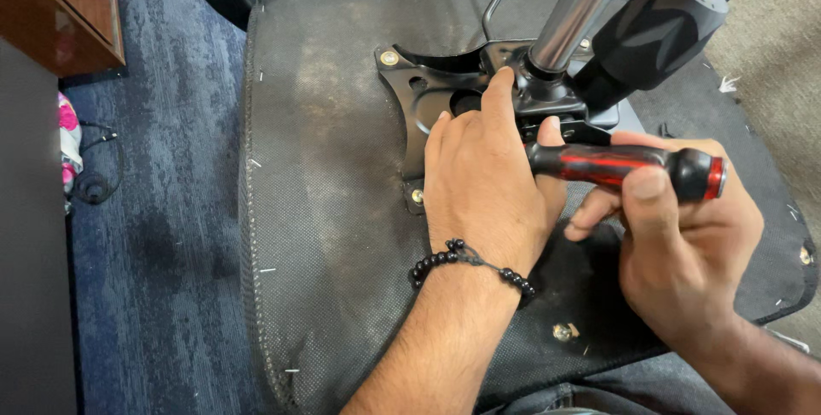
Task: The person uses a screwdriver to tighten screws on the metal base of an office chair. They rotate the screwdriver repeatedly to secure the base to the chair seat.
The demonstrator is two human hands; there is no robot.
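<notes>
An upturned office chair seat (pixel 325 210) with dusty black fabric underside fills the view. A black metal mechanism plate (pixel 406 90) is bolted to it, with a chrome gas cylinder (pixel 581 4) rising from it. My left hand (pixel 483 184), with a black bead bracelet at the wrist, rests on the plate, its index finger touching the base of the cylinder. My right hand (pixel 684 235) grips the red and black handle of a screwdriver (pixel 633 167). The screwdriver's shaft and tip are hidden behind my left hand.
A thick black cylindrical part (pixel 650 30) slants beside the chrome cylinder. Brass-coloured bolts (pixel 562 330) dot the seat underside. Blue carpet (pixel 162 235) lies to the left, a wooden cabinet corner (pixel 68 4) with a white cable at top left, a beige floor (pixel 770 47) at right.
</notes>
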